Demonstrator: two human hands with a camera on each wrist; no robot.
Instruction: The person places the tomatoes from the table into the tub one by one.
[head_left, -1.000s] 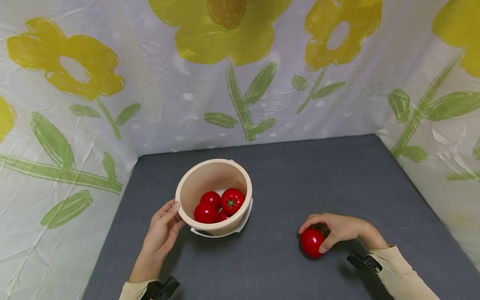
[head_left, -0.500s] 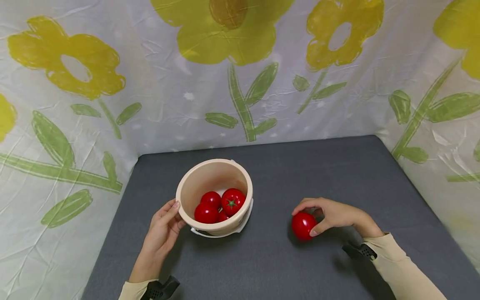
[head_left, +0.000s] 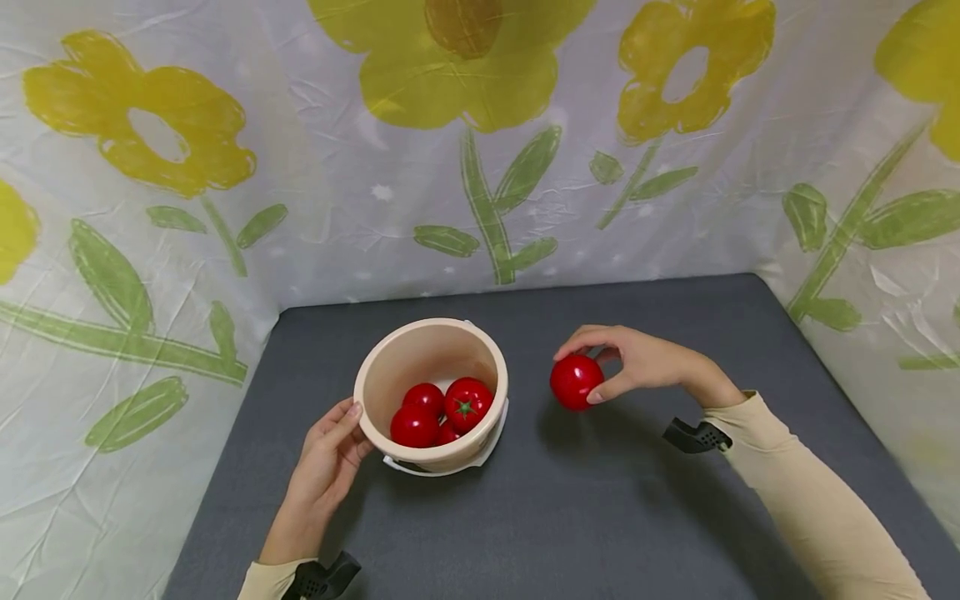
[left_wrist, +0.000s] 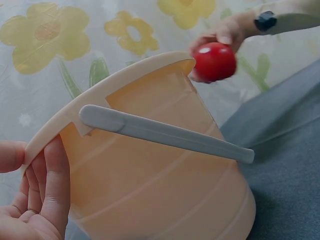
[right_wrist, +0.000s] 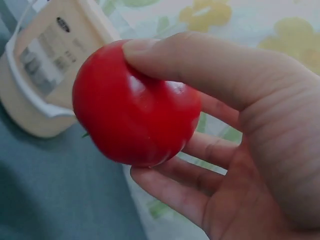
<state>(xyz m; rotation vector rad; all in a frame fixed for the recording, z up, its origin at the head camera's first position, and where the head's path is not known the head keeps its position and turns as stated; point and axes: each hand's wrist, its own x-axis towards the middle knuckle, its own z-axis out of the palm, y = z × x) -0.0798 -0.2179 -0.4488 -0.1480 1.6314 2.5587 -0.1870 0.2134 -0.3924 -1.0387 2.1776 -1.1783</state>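
Observation:
A cream bucket point(head_left: 390, 367) stands on the dark cloth, its mouth facing the head camera. My left hand point(head_left: 327, 467) pinches its left rim, thumb on top and fingers beneath. Inside lie several red tomatoes point(head_left: 414, 426), one showing a green calyx point(head_left: 465, 408). To the right of the bucket, my right hand point(head_left: 645, 358) grips another tomato point(head_left: 576, 382) between thumb and fingers, raised over the cloth with a shadow below. In the right wrist view a bit of green stem point(right_wrist: 85, 134) shows on this tomato's far side. The bucket's white handle point(left_wrist: 165, 134) hangs down along its side.
Dark grey cloth point(head_left: 525, 517) covers the table. A white curtain point(head_left: 330, 208) with yellow flowers closes off the back and both sides. Black wrist cameras point(head_left: 693, 436) sit on both forearms.
My right hand has lifted the tomato off the cloth and carried it left and farther back, nearer the bucket. The left hand and bucket have stayed put.

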